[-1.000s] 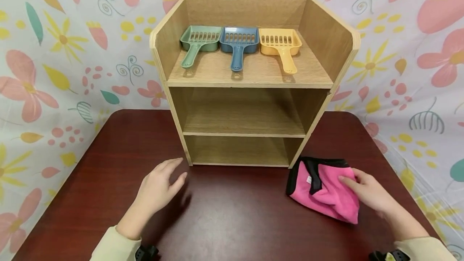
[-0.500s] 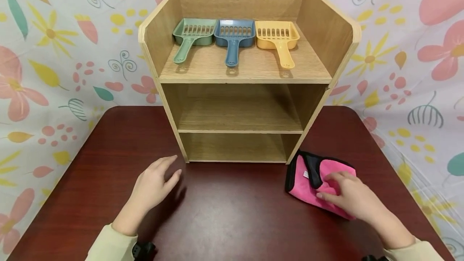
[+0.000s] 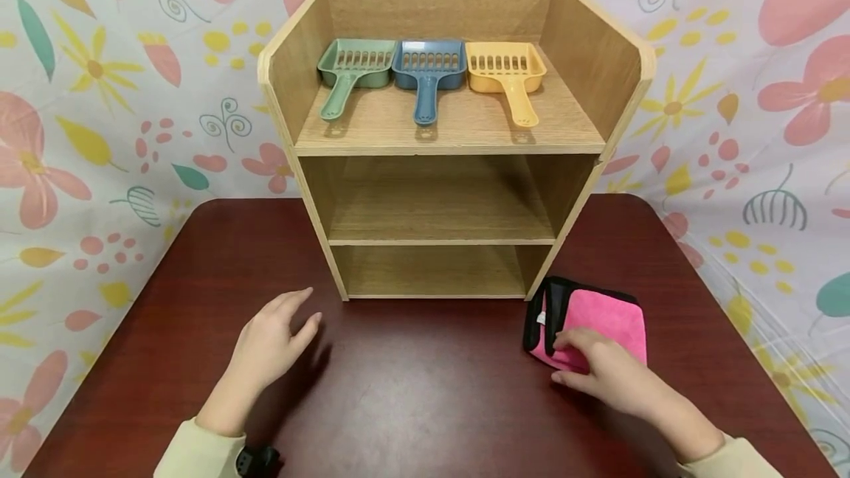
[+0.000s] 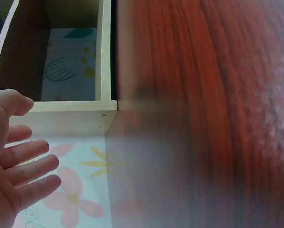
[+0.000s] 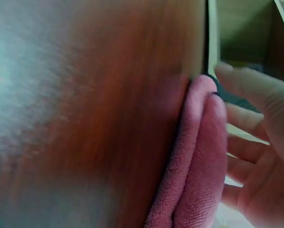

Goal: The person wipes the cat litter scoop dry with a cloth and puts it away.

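A folded pink towel (image 3: 607, 319) with black edging and a small white tag lies on the table by the shelf's right front foot. Over its near left part reaches my right hand (image 3: 614, 375), fingers loosely bent, fingertips right at the black edge. Seen from the right wrist, the plush towel (image 5: 203, 156) shows thick folded layers, and the right hand (image 5: 260, 161) has its thumb and fingers spread beside them. My left hand (image 3: 265, 341) hovers above the table left of the shelf, relaxed and holding nothing; in the left wrist view that hand (image 4: 18, 161) has its fingers apart.
A wooden shelf unit (image 3: 441, 150) stands at the table's back middle. On its top board rest a green litter scoop (image 3: 348, 80), a blue one and a yellow one. Below are two bare compartments. A patterned cloth backdrop (image 3: 133, 43) surrounds the dark red table (image 3: 412, 389).
My right hand has let go of the towel's right corner and moved left across it to the black edge. The towel now lies flatter and more squarely folded. The left hand has barely moved.
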`<action>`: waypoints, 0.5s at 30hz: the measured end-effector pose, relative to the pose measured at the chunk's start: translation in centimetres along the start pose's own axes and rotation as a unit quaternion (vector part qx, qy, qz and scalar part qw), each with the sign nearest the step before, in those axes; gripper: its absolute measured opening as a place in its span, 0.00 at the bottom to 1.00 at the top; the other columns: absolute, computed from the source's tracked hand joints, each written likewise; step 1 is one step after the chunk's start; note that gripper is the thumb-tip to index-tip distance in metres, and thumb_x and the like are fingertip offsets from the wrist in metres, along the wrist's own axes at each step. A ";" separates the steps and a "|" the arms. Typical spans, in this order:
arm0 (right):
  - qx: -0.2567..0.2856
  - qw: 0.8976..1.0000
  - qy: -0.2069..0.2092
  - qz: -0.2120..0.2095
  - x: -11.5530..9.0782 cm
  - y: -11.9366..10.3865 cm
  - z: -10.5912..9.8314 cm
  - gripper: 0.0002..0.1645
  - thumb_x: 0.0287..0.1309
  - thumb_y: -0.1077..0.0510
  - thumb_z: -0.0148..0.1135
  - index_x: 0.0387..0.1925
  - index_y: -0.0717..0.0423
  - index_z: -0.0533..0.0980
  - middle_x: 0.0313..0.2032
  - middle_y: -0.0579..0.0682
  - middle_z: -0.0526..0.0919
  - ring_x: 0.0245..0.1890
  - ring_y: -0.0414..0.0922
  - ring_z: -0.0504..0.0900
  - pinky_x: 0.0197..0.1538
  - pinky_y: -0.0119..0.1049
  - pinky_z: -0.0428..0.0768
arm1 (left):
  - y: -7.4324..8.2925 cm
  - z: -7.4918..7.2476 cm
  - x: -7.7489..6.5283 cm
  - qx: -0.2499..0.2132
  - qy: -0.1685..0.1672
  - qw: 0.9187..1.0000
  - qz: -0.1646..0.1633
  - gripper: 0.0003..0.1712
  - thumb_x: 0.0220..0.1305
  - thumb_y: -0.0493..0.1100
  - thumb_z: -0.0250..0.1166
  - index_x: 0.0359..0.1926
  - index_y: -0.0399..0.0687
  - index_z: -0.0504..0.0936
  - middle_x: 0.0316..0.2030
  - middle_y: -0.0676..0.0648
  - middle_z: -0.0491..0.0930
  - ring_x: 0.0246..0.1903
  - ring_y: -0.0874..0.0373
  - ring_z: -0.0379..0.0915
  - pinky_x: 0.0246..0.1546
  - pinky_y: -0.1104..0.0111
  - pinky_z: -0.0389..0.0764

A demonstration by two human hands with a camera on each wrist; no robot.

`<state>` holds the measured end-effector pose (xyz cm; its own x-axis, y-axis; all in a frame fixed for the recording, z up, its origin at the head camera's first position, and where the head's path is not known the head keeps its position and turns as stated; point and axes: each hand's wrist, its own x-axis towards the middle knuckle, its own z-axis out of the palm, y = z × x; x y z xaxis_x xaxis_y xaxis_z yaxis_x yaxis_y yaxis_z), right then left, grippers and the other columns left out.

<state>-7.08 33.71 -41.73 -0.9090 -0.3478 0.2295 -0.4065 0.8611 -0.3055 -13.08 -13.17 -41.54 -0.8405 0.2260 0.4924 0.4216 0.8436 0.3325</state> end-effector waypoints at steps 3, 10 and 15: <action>-0.027 1.000 -0.011 0.010 -0.1 -0.3 0.2 0.25 0.39 0.50 0.76 0.42 0.51 0.77 0.39 0.41 0.81 0.40 0.38 0.78 0.44 0.39 0.79 | -0.2 0.0 -0.2 0.003 -0.002 1.000 -0.005 0.23 0.54 0.43 0.68 0.51 0.40 0.80 0.46 0.38 0.82 0.46 0.44 0.79 0.40 0.51 0.79; -0.046 0.997 -0.043 0.037 0.0 0.0 -0.6 0.30 0.46 0.43 0.71 0.48 0.56 0.77 0.44 0.49 0.82 0.46 0.47 0.81 0.49 0.46 0.78 | -0.9 -0.3 0.4 0.015 -0.045 0.999 -0.019 0.26 0.57 0.47 0.66 0.55 0.39 0.77 0.50 0.37 0.79 0.50 0.43 0.76 0.43 0.48 0.78; -0.085 0.996 0.005 0.018 1.0 2.6 -2.2 0.40 0.50 0.39 0.67 0.58 0.60 0.71 0.57 0.60 0.75 0.57 0.58 0.74 0.55 0.57 0.72 | -2.5 -0.8 1.1 0.037 -0.103 0.994 -0.022 0.37 0.60 0.58 0.62 0.63 0.39 0.69 0.60 0.35 0.71 0.60 0.40 0.67 0.54 0.46 0.72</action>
